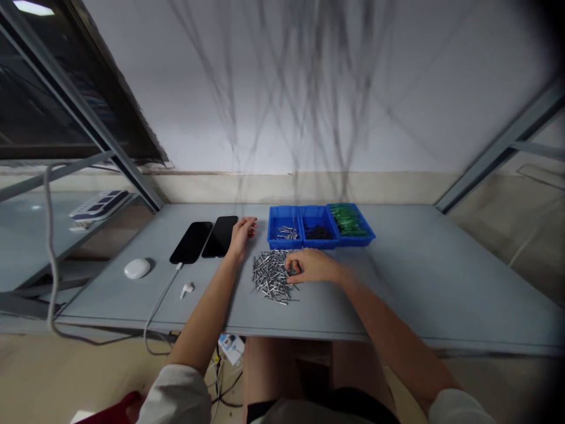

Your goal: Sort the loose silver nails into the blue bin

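My right hand [309, 266] is at the right side of a pile of silver metal pins [270, 277], its fingers curled and pressed together over the pile; what they hold, if anything, is hidden. My left hand [242, 235] rests on the table beside a black phone [219, 237], its fingers bent, and I cannot make out anything between them. Behind the pile stand three blue bins side by side: the left bin [275, 218] holds some silver pins, the middle bin [312, 214] dark small pieces, and the right bin [362, 240] green pieces.
Another phone [191, 242] with a white cable [161, 300] lies at the left of the grey table [424, 271]. Near it are a white round case [137, 268] and a white earbud [186, 289]. Metal frame posts rise at both sides, with a wall behind.
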Action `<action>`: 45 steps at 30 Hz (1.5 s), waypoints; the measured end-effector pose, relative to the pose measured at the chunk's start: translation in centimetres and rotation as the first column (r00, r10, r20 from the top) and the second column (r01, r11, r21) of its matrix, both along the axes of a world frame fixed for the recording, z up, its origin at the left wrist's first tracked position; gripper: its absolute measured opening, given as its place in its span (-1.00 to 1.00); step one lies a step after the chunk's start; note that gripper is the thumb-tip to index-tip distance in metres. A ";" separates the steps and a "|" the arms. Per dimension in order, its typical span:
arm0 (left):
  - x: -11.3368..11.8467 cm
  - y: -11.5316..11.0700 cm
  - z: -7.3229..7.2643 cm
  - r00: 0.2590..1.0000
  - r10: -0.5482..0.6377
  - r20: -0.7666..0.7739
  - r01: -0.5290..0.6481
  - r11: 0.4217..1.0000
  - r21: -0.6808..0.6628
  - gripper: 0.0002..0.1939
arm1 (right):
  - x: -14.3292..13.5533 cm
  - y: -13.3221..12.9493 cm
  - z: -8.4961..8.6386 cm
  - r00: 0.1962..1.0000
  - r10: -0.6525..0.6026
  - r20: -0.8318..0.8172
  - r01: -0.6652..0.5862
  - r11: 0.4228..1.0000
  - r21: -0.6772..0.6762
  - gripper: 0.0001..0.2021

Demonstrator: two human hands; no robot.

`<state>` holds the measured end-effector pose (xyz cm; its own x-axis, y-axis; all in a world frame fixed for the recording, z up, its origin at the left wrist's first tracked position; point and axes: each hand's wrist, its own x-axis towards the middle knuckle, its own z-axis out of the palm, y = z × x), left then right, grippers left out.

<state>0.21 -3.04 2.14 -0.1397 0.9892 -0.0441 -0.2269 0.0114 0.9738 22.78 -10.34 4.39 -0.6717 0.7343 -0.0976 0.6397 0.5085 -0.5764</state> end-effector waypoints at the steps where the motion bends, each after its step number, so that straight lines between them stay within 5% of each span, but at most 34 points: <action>1: 0.0 0.0 0.0 1.000 0.000 0.000 0.000 1.000 0.006 -0.63 | 0.0 0.0 0.0 1.000 0.003 -0.001 -0.003 1.000 0.002 -0.74; 17: 0.0 0.0 0.1 1.000 -0.006 -0.014 0.006 1.000 0.016 -0.63 | 0.3 0.3 0.2 0.985 -0.132 -0.108 0.146 0.980 0.133 -0.89; 23: 0.0 -0.1 0.0 1.000 0.000 -0.014 0.001 1.000 0.011 -0.65 | 0.5 0.4 0.4 0.946 -0.213 -0.246 0.236 0.970 0.067 -0.85; 28: 0.0 -0.1 0.1 1.000 -0.006 -0.024 0.006 1.000 0.010 -0.66 | 0.7 0.9 0.6 0.833 -0.284 -0.475 0.288 0.955 -0.066 -0.81; 36: 0.0 0.0 0.0 1.000 -0.008 -0.022 0.009 1.000 0.007 -0.65 | 1.1 2.0 0.9 0.516 -0.494 -0.699 0.227 0.866 -0.445 -0.72; 45: 0.0 0.0 -0.2 1.000 -0.009 -0.015 0.009 1.000 0.016 -0.66 | 1.6 1.7 1.6 0.443 -0.551 -0.707 0.302 0.834 -0.461 -0.68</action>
